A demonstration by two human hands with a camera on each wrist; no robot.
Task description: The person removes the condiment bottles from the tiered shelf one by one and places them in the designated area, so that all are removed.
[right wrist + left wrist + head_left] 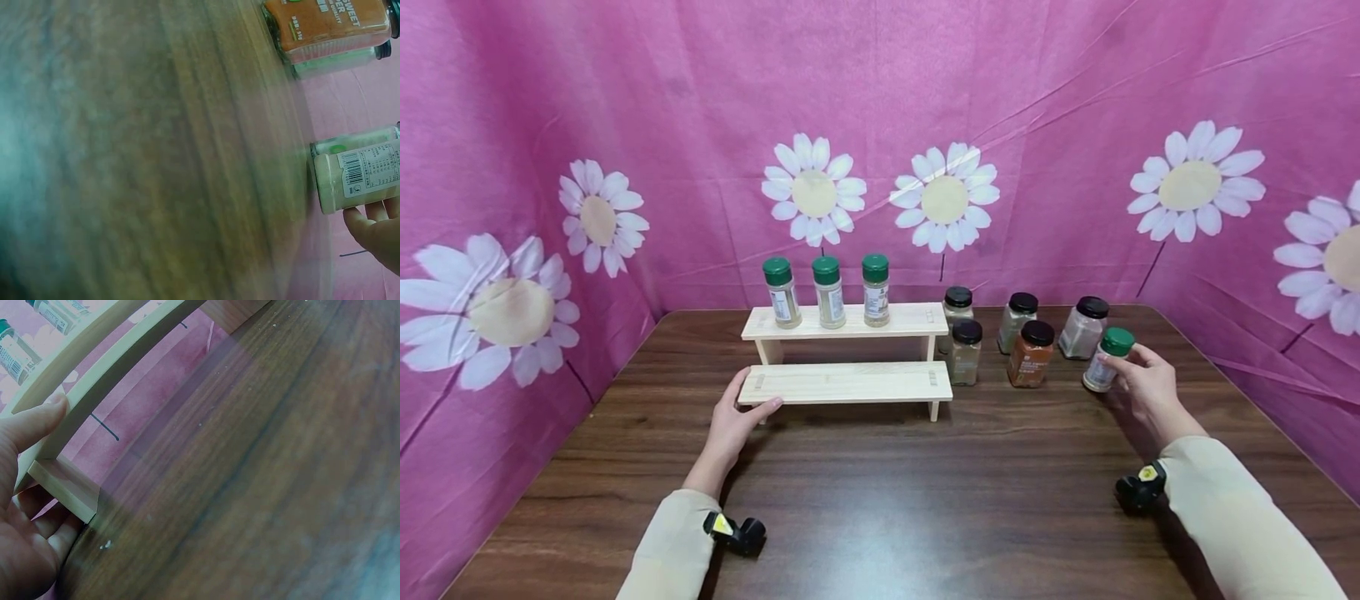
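Note:
My left hand [735, 425] grips the left end of the lower step of a two-tier wooden rack [846, 383]. In the left wrist view the thumb [40, 424] lies on the step's front edge, with the other fingers around the end leg. At the right, my right hand [1150, 385] holds a green-capped spice jar [1099, 372] between thumb and fingers, slightly tilted. Its pale contents and barcode label show in the right wrist view; whether its base touches the table cannot be told. Three similar jars [831, 304] stand in a row on the rack's upper step.
Several black-lidded square jars stand right of the rack, among them an orange-red one [1030, 357] and a grey one [1083, 329]. Two are close against the rack's right end, including a brownish jar [966, 358]. A pink flowered cloth [872, 100] hangs behind the wooden table [925, 500].

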